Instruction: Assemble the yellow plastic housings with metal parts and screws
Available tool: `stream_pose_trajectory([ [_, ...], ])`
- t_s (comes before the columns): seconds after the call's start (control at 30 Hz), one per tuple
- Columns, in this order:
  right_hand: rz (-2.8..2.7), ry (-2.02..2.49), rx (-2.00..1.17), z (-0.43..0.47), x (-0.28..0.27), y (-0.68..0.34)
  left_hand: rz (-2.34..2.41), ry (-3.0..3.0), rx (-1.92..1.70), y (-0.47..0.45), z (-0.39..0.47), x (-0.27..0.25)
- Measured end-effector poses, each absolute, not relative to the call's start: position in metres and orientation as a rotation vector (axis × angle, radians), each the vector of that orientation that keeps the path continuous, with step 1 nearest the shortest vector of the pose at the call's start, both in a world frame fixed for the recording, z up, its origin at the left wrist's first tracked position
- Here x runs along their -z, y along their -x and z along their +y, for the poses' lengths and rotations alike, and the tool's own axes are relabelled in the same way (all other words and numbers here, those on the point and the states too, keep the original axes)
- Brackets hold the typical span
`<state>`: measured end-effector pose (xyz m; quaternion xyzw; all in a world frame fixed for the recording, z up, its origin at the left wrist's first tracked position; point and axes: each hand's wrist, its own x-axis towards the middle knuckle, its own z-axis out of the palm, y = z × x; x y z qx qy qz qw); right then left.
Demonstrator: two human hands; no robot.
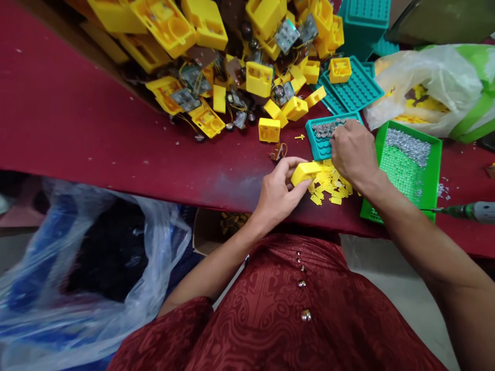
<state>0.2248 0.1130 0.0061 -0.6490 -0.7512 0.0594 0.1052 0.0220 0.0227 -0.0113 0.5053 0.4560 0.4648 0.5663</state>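
Note:
My left hand [281,186] is closed around a yellow plastic casing [305,173], held just over the table near its front edge. My right hand [353,149] reaches onto a teal tray [320,149] with rows of small round metal parts [325,130]. Its fingers are bent together over those parts, and whatever sits between the fingertips is hidden. Between my hands lies a heap of small flat yellow plastic pieces [330,184]. A small brown circuit board with a wire [277,152] rests behind my left hand, near another yellow casing [269,130].
Yellow casings and wired boards [209,77] pile up at the back. A green basket [433,178] with silver screws [409,146] stands right, beside a screwdriver tip [460,210]. Further back are teal trays [358,85] and a plastic bag [425,82]. A lined container [162,247] stands below left.

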Motion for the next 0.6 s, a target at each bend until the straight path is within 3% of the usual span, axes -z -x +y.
stream_pose_trajectory([
  [0.17,-2.182,1.889,-0.179,0.113,-0.014,-0.233,1.005,-1.012,-1.038,-0.021,0.023,0.019],
  [0.37,-2.032,1.685,-0.19,0.078,-0.031,-0.252,1.112,-1.719,-1.345,-0.015,0.009,0.018],
  [0.6,-1.873,1.595,-0.231,0.025,-0.042,-0.244,0.986,-1.957,-1.328,0.002,0.005,0.016],
])
